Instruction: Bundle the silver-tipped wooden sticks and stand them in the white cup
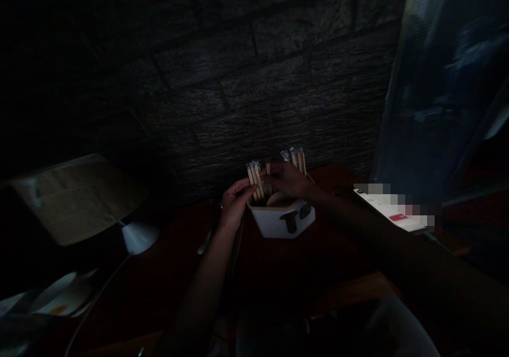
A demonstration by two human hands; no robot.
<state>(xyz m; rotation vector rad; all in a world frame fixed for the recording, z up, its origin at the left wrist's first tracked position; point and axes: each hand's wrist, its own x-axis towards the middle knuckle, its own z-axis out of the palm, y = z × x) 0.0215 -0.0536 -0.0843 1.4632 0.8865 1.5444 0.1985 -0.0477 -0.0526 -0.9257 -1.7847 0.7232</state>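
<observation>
A white angular container [282, 224] with dark printed shapes on its side stands on a dark table by the wall. Upright wooden chopsticks [255, 179] with clear wrapper ends rise from its left side. My left hand [234, 203] is closed round their outer side, thumb in front. Over the middle of the container, my right hand [287, 179] has its fingers pinched at a thin chopstick [268, 167], partly hidden by them. Behind that hand, more wrapped chopsticks [298, 158] stand at the back right. A round tan shape [275, 198] shows inside the rim.
A lamp with a tan shade [79, 198] and white base [139, 237] stands left, its cord [93, 298] running toward me. A white cup or bowl [58, 296] is at lower left. At right lies a pale flat object [392, 211], partly blurred. A stone wall [238, 92] rises behind.
</observation>
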